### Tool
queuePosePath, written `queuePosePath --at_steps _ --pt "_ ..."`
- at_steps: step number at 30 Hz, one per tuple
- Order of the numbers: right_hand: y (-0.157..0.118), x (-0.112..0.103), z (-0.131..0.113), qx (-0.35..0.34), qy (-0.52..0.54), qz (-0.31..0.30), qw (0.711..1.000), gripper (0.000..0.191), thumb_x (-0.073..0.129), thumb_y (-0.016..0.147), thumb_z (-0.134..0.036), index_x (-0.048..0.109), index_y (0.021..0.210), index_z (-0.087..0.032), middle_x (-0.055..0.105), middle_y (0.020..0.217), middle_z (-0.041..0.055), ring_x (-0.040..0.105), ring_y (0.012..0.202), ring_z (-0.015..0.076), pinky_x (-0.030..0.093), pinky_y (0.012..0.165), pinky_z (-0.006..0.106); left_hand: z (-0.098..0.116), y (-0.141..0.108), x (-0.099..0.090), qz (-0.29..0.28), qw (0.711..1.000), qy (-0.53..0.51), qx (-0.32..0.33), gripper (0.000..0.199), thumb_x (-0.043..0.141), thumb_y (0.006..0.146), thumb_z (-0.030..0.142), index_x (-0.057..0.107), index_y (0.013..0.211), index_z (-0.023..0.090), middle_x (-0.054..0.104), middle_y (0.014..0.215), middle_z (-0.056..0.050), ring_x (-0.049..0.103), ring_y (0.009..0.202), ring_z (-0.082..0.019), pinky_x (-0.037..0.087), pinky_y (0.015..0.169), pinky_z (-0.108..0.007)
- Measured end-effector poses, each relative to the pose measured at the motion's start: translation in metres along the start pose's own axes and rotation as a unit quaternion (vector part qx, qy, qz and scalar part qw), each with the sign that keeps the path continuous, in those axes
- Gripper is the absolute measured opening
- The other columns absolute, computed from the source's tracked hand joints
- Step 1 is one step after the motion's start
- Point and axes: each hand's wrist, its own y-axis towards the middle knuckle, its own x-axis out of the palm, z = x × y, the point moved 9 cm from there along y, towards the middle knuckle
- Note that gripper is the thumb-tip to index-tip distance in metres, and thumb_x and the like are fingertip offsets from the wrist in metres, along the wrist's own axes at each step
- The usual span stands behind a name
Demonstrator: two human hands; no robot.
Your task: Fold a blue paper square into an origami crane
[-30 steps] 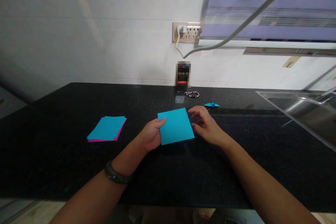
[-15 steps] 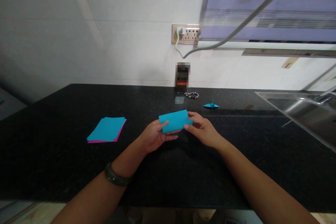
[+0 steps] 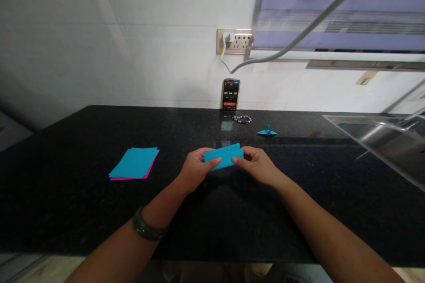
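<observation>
A sheet of blue paper (image 3: 223,157), folded over lengthwise into a narrow strip, is held above the dark counter between both hands. My left hand (image 3: 196,167) pinches its left end, thumb on the near face and fingers behind. At the right end, my right hand (image 3: 256,164) grips the paper with its thumb in front; the other fingers are partly hidden behind it. Beyond the hands to the right stands a small blue origami crane (image 3: 267,131). To the left lies a stack of square papers (image 3: 135,162), blue on top with pink showing beneath.
A phone (image 3: 230,94) showing a timer leans against the tiled wall, with a beaded strap (image 3: 242,119) in front. Above it, a cable (image 3: 282,53) runs from the wall socket (image 3: 234,42). A metal sink (image 3: 388,137) is set into the counter (image 3: 212,221) at right.
The paper's upper and lower parts now show as a folded-over layer, making the strip narrower. My left thumb has moved along its near face, and my left fingers have gone behind it.
</observation>
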Motion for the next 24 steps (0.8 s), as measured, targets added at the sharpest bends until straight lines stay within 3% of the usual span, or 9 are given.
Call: queuePosePath --at_steps 4,9,13,15,19,24 --pt "0.0 0.001 -0.002 0.008 0.052 0.011 0.999 0.017 0.06 0.07 -0.032 0.055 0.073 -0.017 0.056 0.068 -0.0009 0.051 0.061 0.0118 0.04 0.058 0.025 0.0 0.0 -0.004 0.03 0.999 0.012 -0.002 0.029 0.068 0.063 0.031 0.06 0.083 0.011 0.061 0.066 -0.001 0.054 0.058 -0.011 0.042 0.056 -0.023" --pt "-0.003 -0.001 0.006 0.076 0.173 0.058 0.98 0.046 0.064 0.066 -0.032 0.043 0.106 -0.023 0.057 0.074 -0.002 0.053 0.062 0.0118 0.042 0.053 0.023 0.0 0.0 -0.006 0.04 0.999 0.02 -0.002 0.03 0.067 0.063 0.032 0.06 0.084 0.011 0.062 0.068 -0.001 0.055 0.06 -0.012 0.043 0.057 -0.023" --pt "-0.004 0.007 0.008 0.102 0.161 0.027 0.981 0.023 0.062 0.068 -0.037 0.055 0.077 -0.017 0.054 0.066 -0.002 0.049 0.057 0.01 0.04 0.051 0.022 0.0 0.0 -0.006 0.041 0.998 0.038 0.004 0.033 0.066 0.064 0.034 0.061 0.087 0.012 0.061 0.068 -0.002 0.055 0.058 -0.012 0.043 0.055 -0.023" --pt "-0.005 0.006 0.009 0.104 0.157 0.036 0.981 0.023 0.062 0.068 -0.038 0.053 0.066 -0.017 0.05 0.06 -0.0035 0.046 0.053 0.009 0.04 0.05 0.022 0.0 0.0 -0.005 0.037 0.999 0.034 0.004 0.035 0.067 0.064 0.034 0.06 0.091 0.012 0.061 0.069 -0.002 0.055 0.058 -0.012 0.043 0.054 -0.022" --pt "-0.006 0.004 0.011 0.109 0.163 0.053 0.979 0.024 0.062 0.067 -0.038 0.052 0.066 -0.017 0.047 0.059 -0.0043 0.044 0.052 0.0087 0.039 0.048 0.021 -0.004 0.0 -0.003 0.028 0.999 0.002 -0.016 0.038 0.067 0.064 0.034 0.057 0.094 0.013 0.061 0.069 -0.002 0.056 0.058 -0.013 0.046 0.053 -0.025" --pt "-0.006 0.004 0.011 0.109 0.157 0.052 0.98 0.023 0.061 0.068 -0.038 0.052 0.067 -0.017 0.047 0.059 -0.0039 0.044 0.052 0.0087 0.039 0.048 0.021 -0.002 -0.002 -0.003 0.043 0.999 -0.001 -0.029 0.028 0.067 0.064 0.031 0.057 0.082 0.012 0.059 0.06 0.0 0.054 0.053 -0.011 0.044 0.051 -0.023"
